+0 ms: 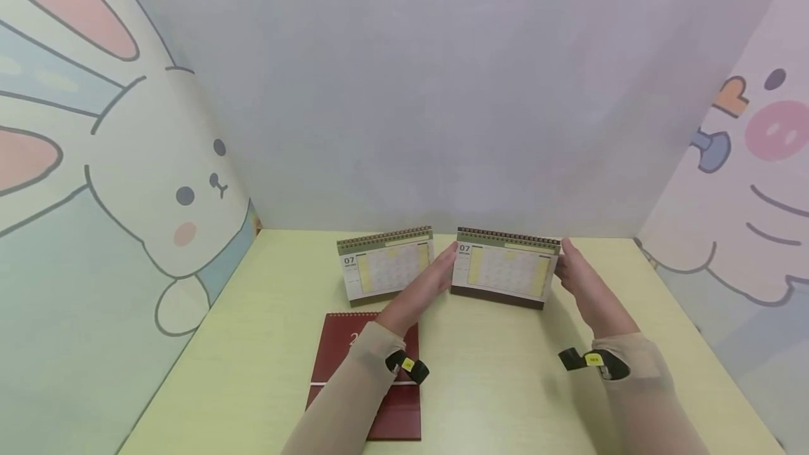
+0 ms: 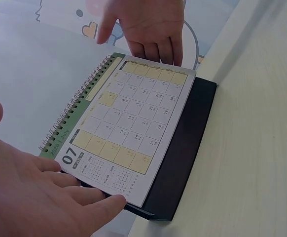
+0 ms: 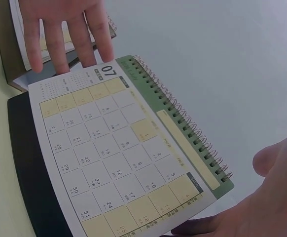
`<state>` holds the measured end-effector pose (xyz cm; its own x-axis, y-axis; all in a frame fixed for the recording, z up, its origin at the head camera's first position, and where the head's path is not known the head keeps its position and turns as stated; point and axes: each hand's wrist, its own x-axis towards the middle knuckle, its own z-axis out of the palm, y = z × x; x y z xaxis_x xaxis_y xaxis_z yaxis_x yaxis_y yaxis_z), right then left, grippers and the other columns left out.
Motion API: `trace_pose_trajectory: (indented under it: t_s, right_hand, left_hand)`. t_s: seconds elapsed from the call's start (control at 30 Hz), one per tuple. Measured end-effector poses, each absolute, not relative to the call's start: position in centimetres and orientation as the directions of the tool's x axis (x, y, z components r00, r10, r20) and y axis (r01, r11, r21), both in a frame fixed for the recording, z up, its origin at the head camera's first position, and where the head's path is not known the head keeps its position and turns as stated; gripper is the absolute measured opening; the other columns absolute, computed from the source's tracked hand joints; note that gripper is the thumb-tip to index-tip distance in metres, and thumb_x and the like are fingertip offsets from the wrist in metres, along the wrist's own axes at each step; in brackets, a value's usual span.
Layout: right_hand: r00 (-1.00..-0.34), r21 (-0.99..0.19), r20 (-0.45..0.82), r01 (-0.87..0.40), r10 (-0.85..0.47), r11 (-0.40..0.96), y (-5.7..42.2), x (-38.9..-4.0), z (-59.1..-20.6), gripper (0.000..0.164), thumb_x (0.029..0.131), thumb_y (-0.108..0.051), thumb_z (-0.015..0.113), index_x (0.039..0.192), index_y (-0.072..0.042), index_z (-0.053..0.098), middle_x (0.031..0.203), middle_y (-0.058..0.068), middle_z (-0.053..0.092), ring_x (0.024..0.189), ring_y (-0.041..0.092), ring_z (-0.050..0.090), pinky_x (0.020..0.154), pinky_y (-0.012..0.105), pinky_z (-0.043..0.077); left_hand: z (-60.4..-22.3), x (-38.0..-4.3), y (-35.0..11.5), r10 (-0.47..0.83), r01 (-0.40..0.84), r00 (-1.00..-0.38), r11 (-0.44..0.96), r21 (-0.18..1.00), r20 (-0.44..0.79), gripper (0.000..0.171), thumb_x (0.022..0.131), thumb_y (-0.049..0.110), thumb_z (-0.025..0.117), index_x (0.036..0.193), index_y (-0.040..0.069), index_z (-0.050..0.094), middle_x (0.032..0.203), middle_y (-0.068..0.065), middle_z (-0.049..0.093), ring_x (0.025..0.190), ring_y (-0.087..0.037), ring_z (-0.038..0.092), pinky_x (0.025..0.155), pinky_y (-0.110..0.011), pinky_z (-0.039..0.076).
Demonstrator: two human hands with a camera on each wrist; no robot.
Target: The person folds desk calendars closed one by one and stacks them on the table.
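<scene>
A pale table (image 1: pixel 493 385) is spreading out here. From the head, a calendar (image 1: pixel 505 271) is standing between the left hand (image 1: pixel 422 286) and right hand (image 1: pixel 590 292), a second calendar (image 1: pixel 387 269) left of both. From the left wrist, both open hands are flanking the first; from the right, left fingers (image 3: pixel 54 42) are lying straight.

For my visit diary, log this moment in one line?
left hand: at left end of calendar; right hand: at right end; calendar: standing; second calendar: standing, farther left

Rabbit-printed wall (image 1: pixel 135 160) beside yellowish table (image 1: pixel 493 378)
</scene>
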<state>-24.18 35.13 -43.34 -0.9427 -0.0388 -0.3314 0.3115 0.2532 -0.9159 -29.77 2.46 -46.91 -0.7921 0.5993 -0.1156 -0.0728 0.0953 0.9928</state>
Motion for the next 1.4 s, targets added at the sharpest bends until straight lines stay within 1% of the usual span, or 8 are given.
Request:
trace_pose_trajectory:
  t_s: [0.23, 0.57, 0.8, 0.93, 1.13, 1.27, 1.4]
  right_hand:
    - [-0.95, -0.917, -0.312, 0.293, -0.028, 0.269, 34.9, -24.1, -43.3, 0.109, 0.115, -0.075, -0.008, 0.181, 0.012, -0.012, 0.19, 0.04, -0.015, 0.182, 0.059, -0.013, 0.151, 0.07, -0.005]
    - [-0.951, -0.915, -0.309, 0.291, -0.022, 0.279, 34.9, -24.2, -43.5, 0.108, 0.116, -0.074, -0.009, 0.182, 0.01, -0.012, 0.19, 0.04, -0.016, 0.182, 0.06, -0.013, 0.151, 0.07, -0.003]
    - [-0.949, -0.916, -0.314, 0.301, -0.008, 0.266, 35.0, -24.3, -43.6, 0.107, 0.116, -0.074, -0.008, 0.182, 0.01, -0.012, 0.191, 0.038, -0.016, 0.183, 0.058, -0.012, 0.151, 0.07, -0.003]
    - [-0.953, -0.922, -0.301, 0.289, -0.009, 0.258, 35.2, -24.3, -43.8, 0.107, 0.117, -0.074, -0.007, 0.182, 0.01, -0.011, 0.192, 0.038, -0.016, 0.183, 0.058, -0.012, 0.151, 0.071, -0.003]
    - [-0.965, -0.946, -0.258, 0.244, -0.038, 0.213, 35.5, -24.4, -44.3, 0.103, 0.117, -0.074, -0.005, 0.184, 0.004, -0.014, 0.192, 0.034, -0.023, 0.181, 0.058, -0.02, 0.15, 0.071, -0.009]
    - [-0.968, -0.96, -0.247, 0.237, -0.051, 0.148, 35.7, -24.4, -44.6, 0.106, 0.116, -0.078, -0.004, 0.183, 0.002, -0.018, 0.192, 0.031, -0.027, 0.18, 0.056, -0.025, 0.149, 0.07, -0.015]
    - [-0.972, -0.973, -0.225, 0.221, -0.071, 0.066, 35.7, -24.4, -44.8, 0.108, 0.115, -0.081, -0.001, 0.183, 0.001, -0.021, 0.192, 0.029, -0.029, 0.179, 0.057, -0.028, 0.144, 0.074, -0.024]
  left_hand:
    - [-47.1, -29.8, 2.5, 0.598, -0.069, -0.793, 0.098, 0.993, -0.114, 0.077, 0.126, 0.061, 0.031, 0.192, 0.027, 0.013, 0.202, -0.003, 0.01, 0.189, -0.035, 0.012, 0.15, -0.068, 0.021]
    - [-47.0, -29.8, 2.4, 0.608, -0.066, -0.787, 0.091, 0.994, -0.108, 0.077, 0.127, 0.06, 0.03, 0.192, 0.025, 0.011, 0.202, -0.005, 0.006, 0.189, -0.036, 0.008, 0.15, -0.069, 0.02]
    - [-46.9, -29.8, 2.4, 0.602, -0.084, -0.788, 0.105, 0.991, -0.13, 0.077, 0.126, 0.063, 0.029, 0.192, 0.028, 0.012, 0.202, -0.003, 0.01, 0.19, -0.034, 0.01, 0.151, -0.066, 0.02]
    - [-46.7, -29.8, 2.5, 0.603, -0.097, -0.786, 0.104, 0.99, -0.14, 0.077, 0.126, 0.062, 0.029, 0.192, 0.027, 0.011, 0.202, -0.003, 0.01, 0.19, -0.033, 0.009, 0.152, -0.065, 0.018]
    - [-46.7, -29.7, 2.4, 0.604, -0.103, -0.785, 0.089, 0.991, -0.136, 0.076, 0.126, 0.06, 0.029, 0.192, 0.027, 0.012, 0.202, -0.005, 0.01, 0.19, -0.035, 0.009, 0.152, -0.066, 0.017]
    - [-46.8, -29.6, 2.1, 0.615, -0.078, -0.779, 0.098, 0.992, -0.122, 0.078, 0.125, 0.066, 0.029, 0.192, 0.03, 0.013, 0.202, 0.003, 0.009, 0.19, -0.029, 0.01, 0.152, -0.062, 0.02]
    - [-47.0, -29.4, 1.7, 0.63, -0.041, -0.771, 0.1, 0.994, -0.095, 0.08, 0.123, 0.071, 0.029, 0.192, 0.033, 0.012, 0.202, 0.008, 0.008, 0.19, -0.024, 0.01, 0.153, -0.058, 0.022]
